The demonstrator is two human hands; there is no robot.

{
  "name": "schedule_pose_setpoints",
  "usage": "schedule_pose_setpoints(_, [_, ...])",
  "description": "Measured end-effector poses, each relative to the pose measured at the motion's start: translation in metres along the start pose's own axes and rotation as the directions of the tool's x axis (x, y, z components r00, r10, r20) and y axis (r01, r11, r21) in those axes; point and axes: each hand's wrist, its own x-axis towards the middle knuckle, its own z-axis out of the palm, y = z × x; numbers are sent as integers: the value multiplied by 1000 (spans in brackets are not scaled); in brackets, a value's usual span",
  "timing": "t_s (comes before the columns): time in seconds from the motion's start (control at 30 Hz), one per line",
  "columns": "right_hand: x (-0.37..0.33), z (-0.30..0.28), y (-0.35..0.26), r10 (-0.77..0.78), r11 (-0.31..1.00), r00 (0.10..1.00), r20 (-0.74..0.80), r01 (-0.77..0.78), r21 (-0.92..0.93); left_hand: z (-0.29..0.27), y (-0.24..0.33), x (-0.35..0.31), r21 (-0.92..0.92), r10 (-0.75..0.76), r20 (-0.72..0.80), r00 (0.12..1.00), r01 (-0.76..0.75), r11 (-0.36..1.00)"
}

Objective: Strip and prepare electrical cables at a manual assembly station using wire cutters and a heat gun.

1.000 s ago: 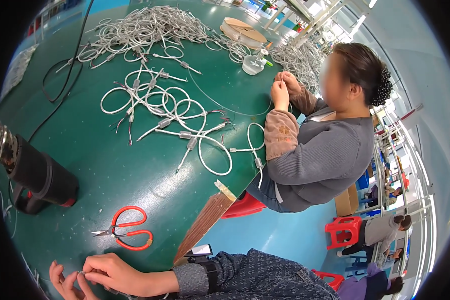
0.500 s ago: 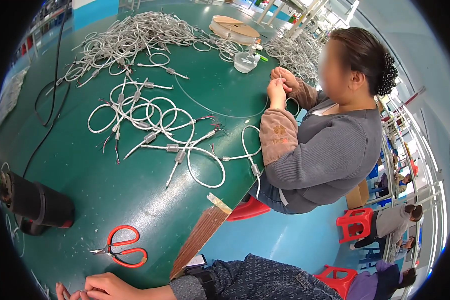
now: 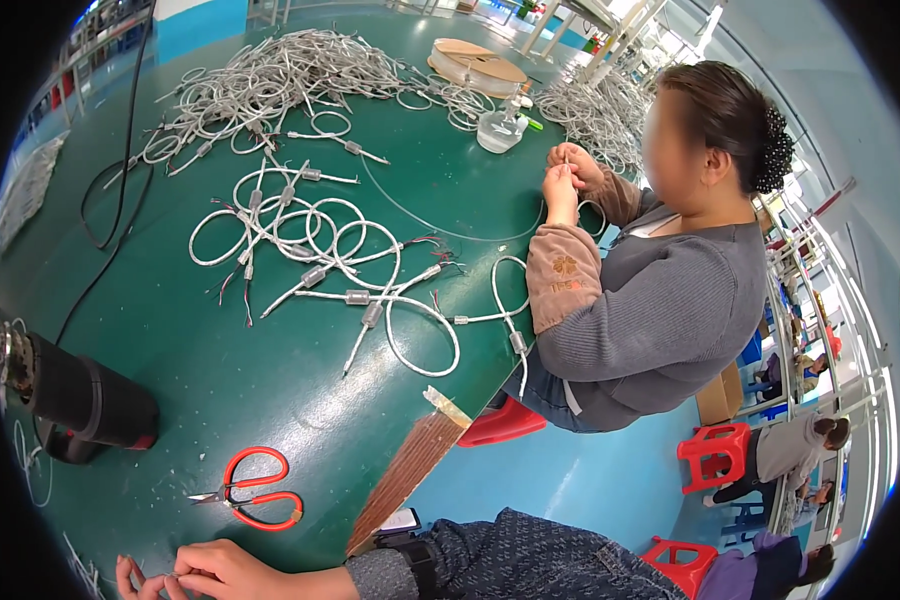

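At the lower left edge, my right hand [image 3: 225,572] reaches in with a grey patterned sleeve and a dark wrist strap. Its thumb and fingers are pinched together. Against its fingertips show a few curled fingers of my left hand [image 3: 138,580], the rest cut off by the picture's edge. Whatever lies between the fingers is too small and hidden to make out. Just beyond my hands, scissors [image 3: 260,492] with orange-red handles lie on the green table, blades pointing left. Several white cables [image 3: 390,300] with grey cylindrical sleeves and bared wire ends lie looped farther out.
A black cylindrical device [image 3: 95,400] stands at the left, dark cords behind it. A cable heap [image 3: 280,85], a spool [image 3: 475,68] and a clear bottle [image 3: 502,128] are at the back. A co-worker [image 3: 660,260] sits at the right, beyond a brown ridged board [image 3: 405,470] at the table's edge.
The whole view has shifted a little, so the table and things on it sit slightly farther right. My two hands stay together with fingers pinched; the co-worker's hands have barely moved.
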Motion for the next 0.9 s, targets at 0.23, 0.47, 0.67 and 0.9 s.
schedule_pose_setpoints(0.23, [3,-1,-1,44,999,999,-5,-44,11,-4,-1,2,3,8,37,999,-8,1000])
schedule_pose_setpoints(0.47, [-2,2,5,78,997,997,1,-78,22,-9,-1,1,-33,-5,158,987,10,999])
schedule_pose_setpoints(0.67, [-10,8,8,110,993,993,30,-111,47,-20,-10,0,-140,75,187,979,-49,989])
schedule_pose_setpoints(0.9, [-15,12,8,202,978,979,-35,-200,56,-8,-4,14,-36,207,96,973,-205,978])
